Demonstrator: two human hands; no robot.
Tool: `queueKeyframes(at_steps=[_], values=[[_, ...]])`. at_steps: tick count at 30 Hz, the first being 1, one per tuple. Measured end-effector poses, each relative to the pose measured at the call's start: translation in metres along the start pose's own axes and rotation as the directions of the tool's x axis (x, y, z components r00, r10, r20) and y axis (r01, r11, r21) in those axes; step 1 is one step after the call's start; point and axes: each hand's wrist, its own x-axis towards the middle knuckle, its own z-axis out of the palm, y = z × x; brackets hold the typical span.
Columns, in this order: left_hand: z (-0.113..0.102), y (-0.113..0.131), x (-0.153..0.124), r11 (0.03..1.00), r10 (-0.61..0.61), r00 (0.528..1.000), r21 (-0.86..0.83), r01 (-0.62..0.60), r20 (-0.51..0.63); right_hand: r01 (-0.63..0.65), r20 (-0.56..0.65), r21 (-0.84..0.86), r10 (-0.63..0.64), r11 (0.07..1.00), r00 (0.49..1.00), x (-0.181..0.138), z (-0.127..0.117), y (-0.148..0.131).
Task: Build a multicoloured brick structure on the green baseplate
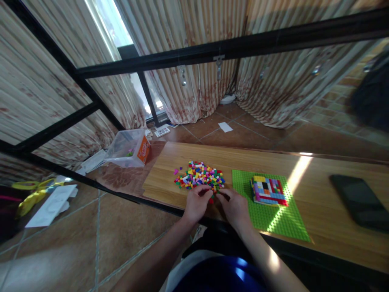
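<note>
Bricks pile [199, 175], one, two hands [197, 205] touching

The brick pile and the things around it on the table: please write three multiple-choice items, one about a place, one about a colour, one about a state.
1. Where does the small brick block stand?
A. on the green plate
B. on the phone
C. on the floor

2. What colour is the plate under the block?
A. red
B. green
C. white

3. What are the two hands doing?
A. resting on the phone
B. lifting the clear box
C. touching the near edge of the brick pile

Answers:
1 A: the block sits on the studded plate, right of the brick pile.
2 B: the plate is bright green.
3 C: the left hand and the right hand meet at the pile's near edge; the phone and the clear box lie apart, untouched.
</note>
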Motion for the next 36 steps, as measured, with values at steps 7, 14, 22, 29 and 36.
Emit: queueKeyframes(at_steps=[7,14,22,29,36], values=[[0.001,-0.008,0.006,0.998,0.042,0.998,0.039,-0.041,-0.046,-0.001,-0.047,0.025,0.002,1.000,0.999,-0.003,0.001,-0.002],[0.004,-0.002,-0.001,0.993,0.050,0.999,-0.103,-0.051,-0.007,-0.132,0.122,0.301,0.099,0.944,0.988,-0.006,0.000,-0.014],[0.004,0.008,-0.008,0.960,0.003,0.997,-0.279,0.019,0.077,-0.286,0.219,0.502,0.200,0.816,0.955,-0.004,-0.005,-0.013],[-0.008,0.012,-0.011,0.954,-0.074,0.997,-0.289,0.078,0.025,-0.097,0.051,0.199,0.089,0.975,0.995,-0.006,-0.003,-0.005],[-0.013,0.013,-0.014,0.956,-0.100,0.993,-0.281,0.078,-0.062,0.066,-0.036,-0.003,-0.066,0.998,0.997,-0.008,0.003,-0.004]])
